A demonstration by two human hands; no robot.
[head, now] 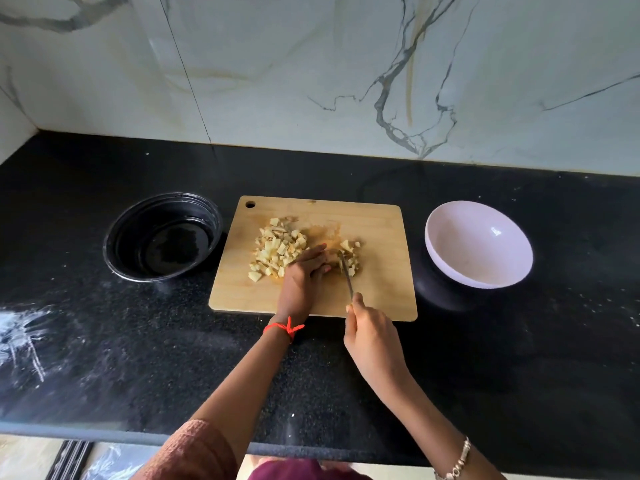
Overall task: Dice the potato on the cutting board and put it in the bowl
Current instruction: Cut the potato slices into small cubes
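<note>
Along the back, a white marble wall [277, 81] with grey veins rises over the black speckled desk [104, 341]. A wooden cutting board [381, 289] lies at the middle of the desk. A black bowl [138, 220] sits just beside its left edge and a white bowl [485, 251] stands near its right edge, with no potato in it.

The left grip [306, 271] rests on the board, its fingers laid over a potato piece next to the blade; I cannot tell whether they curl round it. The right grip [372, 336] is clenched around the handle of a knife [346, 275], whose blade points away from the person and meets the board.

The main heap of diced potato [277, 247] lies left of the blade, and a smaller heap [351, 258] lies right of it. A red thread [285, 328] circles the left wrist and a beaded bracelet [460, 462] the right.
</note>
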